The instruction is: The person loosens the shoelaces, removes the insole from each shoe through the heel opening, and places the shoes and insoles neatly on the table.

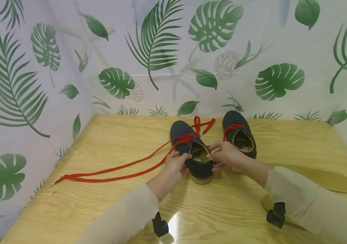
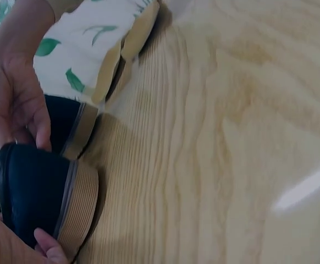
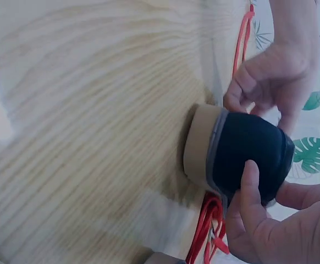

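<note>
A dark navy shoe [image 1: 201, 169] with a tan sole stands on the table between the two hands, heel toward me. Its red shoelace [image 1: 112, 174] stretches out to the left in two long strands. My left hand [image 1: 174, 164] pinches the left side of the shoe's opening, thumb at the rim. On the other side, my right hand [image 1: 226, 156] grips the rim near the heel between thumb and fingers. In the right wrist view the shoe's heel [image 3: 248, 146] sits between both hands. A second navy shoe [image 1: 235, 120] with red laces stands just beyond the right hand.
Two tan insoles lie on the right: one insole [image 1: 329, 178] behind the right forearm, another insole [image 1: 268, 201] partly under the sleeve. A loose loop of red lace [image 1: 204, 127] lies between the shoes. A leaf-print cloth [image 1: 167, 91] hangs behind the wooden table [image 1: 100, 203].
</note>
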{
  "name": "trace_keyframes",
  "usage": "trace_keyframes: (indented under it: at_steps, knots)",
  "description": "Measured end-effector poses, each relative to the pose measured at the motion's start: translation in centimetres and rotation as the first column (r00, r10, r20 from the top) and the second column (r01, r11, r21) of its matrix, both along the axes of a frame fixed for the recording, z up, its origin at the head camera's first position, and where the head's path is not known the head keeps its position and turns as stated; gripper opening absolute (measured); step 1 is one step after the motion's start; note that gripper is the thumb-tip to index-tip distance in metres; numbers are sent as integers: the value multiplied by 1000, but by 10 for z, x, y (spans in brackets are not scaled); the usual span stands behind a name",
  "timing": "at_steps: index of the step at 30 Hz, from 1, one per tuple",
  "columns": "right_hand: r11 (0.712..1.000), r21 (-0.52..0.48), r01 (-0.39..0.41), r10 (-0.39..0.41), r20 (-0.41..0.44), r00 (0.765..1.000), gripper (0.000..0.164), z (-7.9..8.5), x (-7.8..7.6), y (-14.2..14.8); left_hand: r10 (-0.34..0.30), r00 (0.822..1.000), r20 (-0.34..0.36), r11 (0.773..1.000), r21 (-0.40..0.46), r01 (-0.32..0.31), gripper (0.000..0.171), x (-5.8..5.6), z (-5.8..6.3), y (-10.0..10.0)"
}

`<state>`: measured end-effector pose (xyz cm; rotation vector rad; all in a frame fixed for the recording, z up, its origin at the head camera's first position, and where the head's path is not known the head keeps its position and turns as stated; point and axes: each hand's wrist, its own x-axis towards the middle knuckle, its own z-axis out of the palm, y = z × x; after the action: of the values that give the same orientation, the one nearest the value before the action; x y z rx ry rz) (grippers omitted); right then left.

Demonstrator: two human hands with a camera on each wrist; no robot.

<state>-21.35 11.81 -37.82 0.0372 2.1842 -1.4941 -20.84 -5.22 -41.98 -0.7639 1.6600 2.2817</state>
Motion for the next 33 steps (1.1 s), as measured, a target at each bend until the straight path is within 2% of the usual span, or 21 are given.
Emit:
trace_keyframes:
  at_steps: [3,7,12,16,20,26,33]
  knots:
    - [999,-26,42,-43,-7,999,43,-1,3,-3,-83,997,-4,996,-42,83,55,-9,0,-3]
    - [991,-82,102,-100,23,995,43,-1,7,-7,-190,982,15,979,-72,191,57,-22,1,-9]
    - [971,-169,168,-153,100,983,42,2,7,-10,-248,967,58,966,-57,251,58,-37,1,-12]
    - [953,-204,226,-204,125,971,44,2,5,-9,-284,956,70,956,-57,288,59,-45,3,-10]
    - [940,-207,271,-246,139,959,47,2,4,-9,-290,954,72,955,-44,294,56,-50,3,-6]
    - [928,-201,313,-287,151,946,50,7,-3,-8,-272,960,70,961,-26,274,50,-62,3,-2]
    - [922,-203,331,-304,155,940,55,10,-6,-8,-254,964,77,967,4,255,45,-69,0,5]
